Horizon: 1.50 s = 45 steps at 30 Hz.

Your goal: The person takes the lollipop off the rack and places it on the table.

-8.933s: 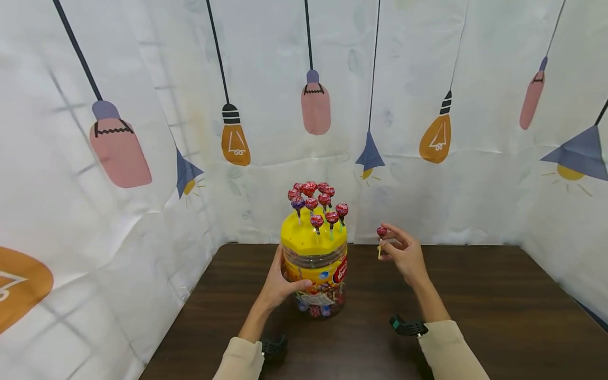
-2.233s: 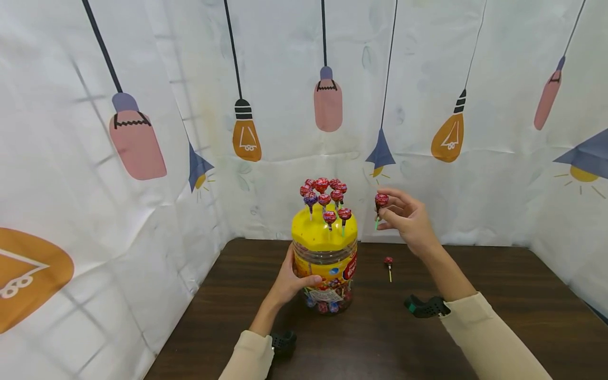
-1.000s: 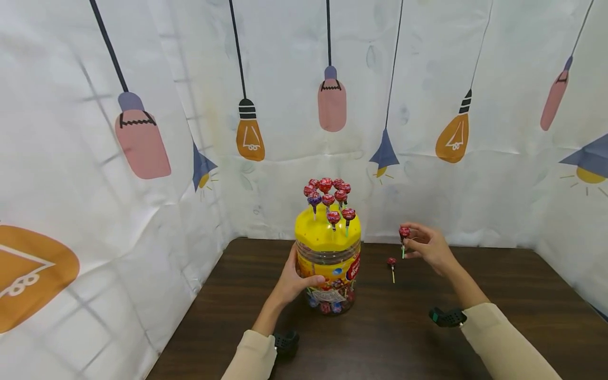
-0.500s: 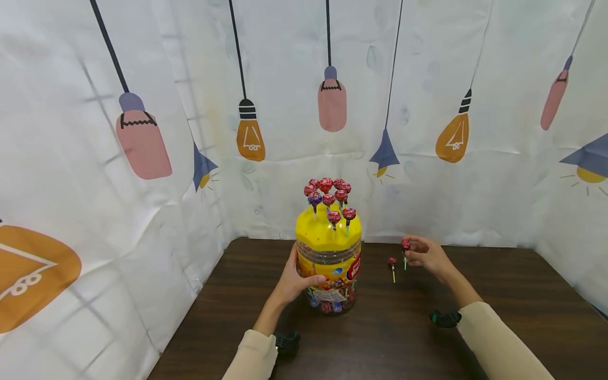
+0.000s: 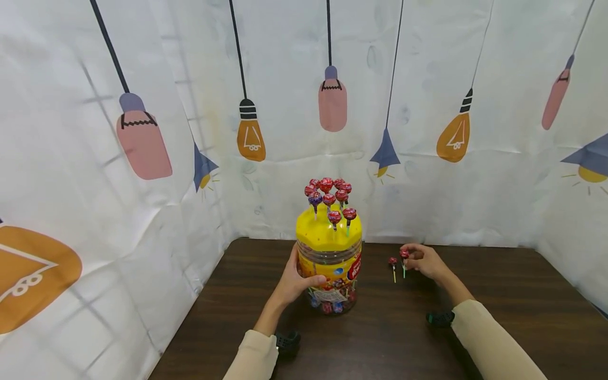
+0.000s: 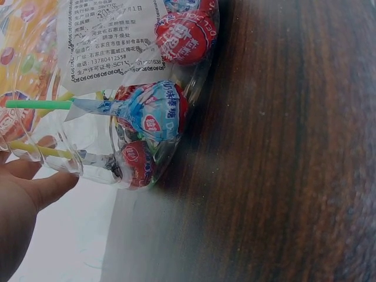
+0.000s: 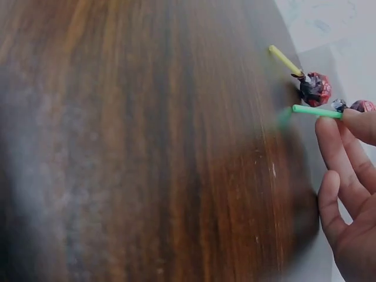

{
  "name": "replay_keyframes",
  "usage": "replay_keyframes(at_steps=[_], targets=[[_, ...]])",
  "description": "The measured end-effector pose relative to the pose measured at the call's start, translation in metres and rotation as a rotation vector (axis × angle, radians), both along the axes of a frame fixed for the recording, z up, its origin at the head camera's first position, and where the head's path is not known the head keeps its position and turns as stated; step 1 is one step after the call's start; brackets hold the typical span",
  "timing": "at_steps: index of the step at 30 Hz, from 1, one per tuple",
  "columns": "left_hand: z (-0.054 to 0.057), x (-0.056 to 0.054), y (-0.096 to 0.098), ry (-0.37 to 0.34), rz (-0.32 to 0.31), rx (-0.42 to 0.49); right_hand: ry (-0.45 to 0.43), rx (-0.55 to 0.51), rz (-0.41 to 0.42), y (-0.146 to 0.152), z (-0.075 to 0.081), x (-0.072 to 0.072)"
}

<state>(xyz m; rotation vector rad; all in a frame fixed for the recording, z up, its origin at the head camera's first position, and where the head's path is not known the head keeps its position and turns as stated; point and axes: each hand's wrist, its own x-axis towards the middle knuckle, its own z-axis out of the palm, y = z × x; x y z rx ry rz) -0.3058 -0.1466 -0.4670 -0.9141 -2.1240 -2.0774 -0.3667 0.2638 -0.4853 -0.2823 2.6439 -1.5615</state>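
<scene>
My left hand (image 5: 291, 282) grips the left side of a large clear candy jar (image 5: 328, 303) with a yellow lid (image 5: 314, 233). Several wrapped lollipops (image 5: 334, 217) stand upright on that lid, mostly red, one purple (image 5: 315, 199). In the left wrist view, more lollipops (image 6: 155, 111) show through the jar's clear wall beside my fingers. To the right of the jar, my right hand (image 5: 426, 262) pinches a red lollipop by its green stick (image 7: 317, 111), low over the table. Just left of it lies another red lollipop (image 5: 392, 261) with a yellow stick (image 7: 284, 59).
The jar stands on a dark wood-grain table (image 5: 361, 343). Behind the table's back edge hangs a white cloth (image 5: 285, 79) printed with lamps and bulbs. Each wrist wears a black strap (image 5: 442, 319).
The yellow-stick lollipop, earlier in my right hand, now lies on the table. A green-stick one has left the lid's right front; my right hand has lowered it beside the first. My left hand keeps its hold.
</scene>
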Motion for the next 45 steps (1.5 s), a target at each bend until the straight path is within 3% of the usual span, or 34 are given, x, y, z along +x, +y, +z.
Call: replay_keyframes(at_steps=[9, 22, 34, 45], targets=[[0.0007, -0.0005, 0.0012, 0.006, 0.004, -0.008, 0.026, 0.088, -0.006, 0.0017, -0.0036, -0.0031], [-0.0011, -0.0005, 0.0003, 0.002, 0.01, -0.008, -0.009, 0.146, 0.028, 0.0002, -0.0058, -0.0074], [-0.0002, -0.0018, 0.0006, -0.003, 0.003, -0.001, -0.017, 0.163, 0.064, -0.0026, -0.0035, -0.0071], [-0.001, -0.0019, 0.0001, 0.012, 0.003, -0.007, -0.022, 0.148, 0.031, 0.0057, -0.0028, -0.0056]])
